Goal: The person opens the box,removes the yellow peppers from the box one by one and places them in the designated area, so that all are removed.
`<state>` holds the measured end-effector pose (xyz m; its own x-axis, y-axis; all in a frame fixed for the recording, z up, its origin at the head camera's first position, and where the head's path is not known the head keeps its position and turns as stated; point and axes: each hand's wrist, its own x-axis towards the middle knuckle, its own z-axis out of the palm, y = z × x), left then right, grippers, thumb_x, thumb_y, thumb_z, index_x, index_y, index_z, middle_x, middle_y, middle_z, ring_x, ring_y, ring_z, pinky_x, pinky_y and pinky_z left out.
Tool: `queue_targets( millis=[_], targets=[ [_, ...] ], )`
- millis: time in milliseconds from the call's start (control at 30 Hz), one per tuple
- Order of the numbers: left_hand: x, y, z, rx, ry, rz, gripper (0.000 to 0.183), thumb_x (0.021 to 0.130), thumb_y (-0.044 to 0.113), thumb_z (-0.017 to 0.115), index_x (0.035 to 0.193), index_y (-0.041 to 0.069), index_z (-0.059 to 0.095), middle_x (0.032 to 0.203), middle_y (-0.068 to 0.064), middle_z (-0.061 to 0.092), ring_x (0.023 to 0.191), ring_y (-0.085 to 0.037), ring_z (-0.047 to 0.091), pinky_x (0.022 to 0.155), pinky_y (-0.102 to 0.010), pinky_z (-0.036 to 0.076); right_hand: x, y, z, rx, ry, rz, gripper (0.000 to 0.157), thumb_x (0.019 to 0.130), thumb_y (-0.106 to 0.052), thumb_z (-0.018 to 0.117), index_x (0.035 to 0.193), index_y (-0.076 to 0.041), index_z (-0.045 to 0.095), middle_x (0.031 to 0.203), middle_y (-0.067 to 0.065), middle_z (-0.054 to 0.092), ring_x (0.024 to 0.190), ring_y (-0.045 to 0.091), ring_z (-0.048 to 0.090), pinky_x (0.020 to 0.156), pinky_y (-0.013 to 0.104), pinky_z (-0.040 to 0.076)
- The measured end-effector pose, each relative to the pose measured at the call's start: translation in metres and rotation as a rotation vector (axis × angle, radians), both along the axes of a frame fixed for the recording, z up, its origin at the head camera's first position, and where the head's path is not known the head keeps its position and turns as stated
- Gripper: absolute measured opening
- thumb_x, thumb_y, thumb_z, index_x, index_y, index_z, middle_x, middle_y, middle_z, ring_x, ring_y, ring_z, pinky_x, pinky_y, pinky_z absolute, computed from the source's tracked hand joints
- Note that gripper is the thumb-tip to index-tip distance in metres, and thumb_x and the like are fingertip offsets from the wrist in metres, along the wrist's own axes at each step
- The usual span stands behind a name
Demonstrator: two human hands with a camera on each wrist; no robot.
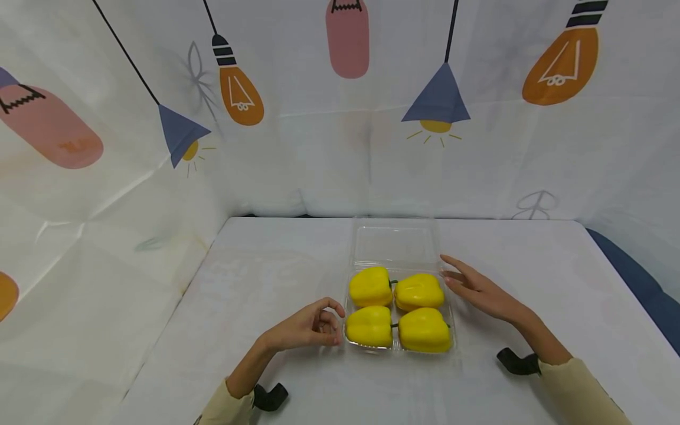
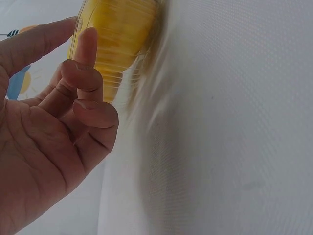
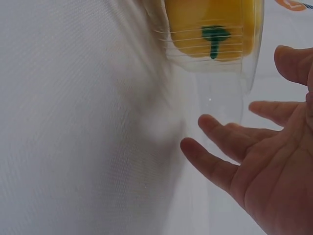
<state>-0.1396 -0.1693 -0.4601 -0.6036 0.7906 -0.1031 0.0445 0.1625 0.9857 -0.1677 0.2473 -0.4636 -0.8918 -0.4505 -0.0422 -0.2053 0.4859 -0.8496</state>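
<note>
A clear plastic clamshell box [image 1: 396,348] lies on the table with its hinged lid [image 1: 395,243] folded back. Several yellow bell peppers [image 1: 369,326] fill the base in two rows, their green stems [image 3: 214,41] pointing right. Beside the box's left wall is my left hand [image 1: 308,326], fingers loosely curled and thumb tip at the rim. The left wrist view shows these fingertips [image 2: 88,41] close against the ribbed side. On the other side, my right hand [image 1: 480,289] has spread, nearly straight fingers, with its fingertips near the box's right edge by the hinge.
A white-covered table [image 1: 281,260] supports the box. White curtains [image 1: 308,153] printed with lamps and bulbs hang behind it and along the left. A dark blue object [image 1: 637,265] sits past the right edge. Black pieces [image 1: 271,397] jut from both sleeves.
</note>
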Motion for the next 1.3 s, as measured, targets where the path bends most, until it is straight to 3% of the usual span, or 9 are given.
queue_targets(
  millis=[267, 433, 667, 1000, 1300],
  targets=[
    [0.002, -0.001, 0.001, -0.068, 0.117, 0.038, 0.044, 0.086, 0.012, 0.069, 0.121, 0.006, 0.043, 0.098, -0.012, 0.063, 0.074, -0.021, 0.059, 0.062, -0.025, 0.05, 0.012, 0.003, 0.011, 0.113, 0.121, -0.047, 0.057, 0.1, -0.036, 0.044, 0.149, -0.014, 0.024, 0.149, 0.018, 0.029, 0.126, 0.041, 0.041, 0.092, 0.06, 0.041],
    [0.003, 0.0, 0.003, -0.114, 0.169, 0.078, 0.048, 0.084, 0.013, 0.072, 0.122, 0.008, 0.044, 0.104, -0.012, 0.061, 0.081, -0.021, 0.057, 0.065, -0.026, 0.049, 0.02, 0.001, 0.021, 0.162, 0.197, -0.059, 0.058, 0.099, -0.036, 0.048, 0.147, -0.013, 0.028, 0.145, 0.017, 0.036, 0.124, 0.037, 0.043, 0.091, 0.058, 0.043],
    [0.004, -0.001, 0.005, -0.176, 0.217, 0.117, 0.053, 0.082, 0.023, 0.075, 0.124, 0.013, 0.044, 0.112, -0.006, 0.055, 0.098, -0.025, 0.055, 0.081, -0.037, 0.05, 0.03, -0.006, 0.03, 0.214, 0.239, -0.044, 0.056, 0.096, -0.04, 0.052, 0.145, -0.02, 0.034, 0.145, 0.01, 0.038, 0.123, 0.034, 0.044, 0.089, 0.057, 0.044],
    [0.004, -0.001, 0.003, -0.194, 0.232, 0.133, 0.068, 0.08, 0.027, 0.077, 0.134, 0.021, 0.036, 0.12, -0.001, 0.053, 0.112, -0.018, 0.052, 0.095, -0.043, 0.044, 0.049, -0.017, 0.039, 0.301, 0.284, -0.012, 0.062, 0.09, -0.048, 0.058, 0.142, -0.021, 0.039, 0.143, 0.001, 0.041, 0.13, 0.028, 0.039, 0.097, 0.058, 0.038],
    [0.003, -0.004, 0.002, -0.272, 0.363, 0.131, 0.075, 0.078, 0.039, 0.076, 0.138, 0.025, 0.032, 0.125, 0.003, 0.053, 0.117, -0.017, 0.051, 0.098, -0.046, 0.041, 0.063, -0.025, 0.044, 0.325, 0.289, -0.009, 0.063, 0.086, -0.054, 0.059, 0.138, -0.023, 0.045, 0.135, -0.003, 0.05, 0.11, 0.016, 0.054, 0.09, 0.048, 0.048]
  ],
)
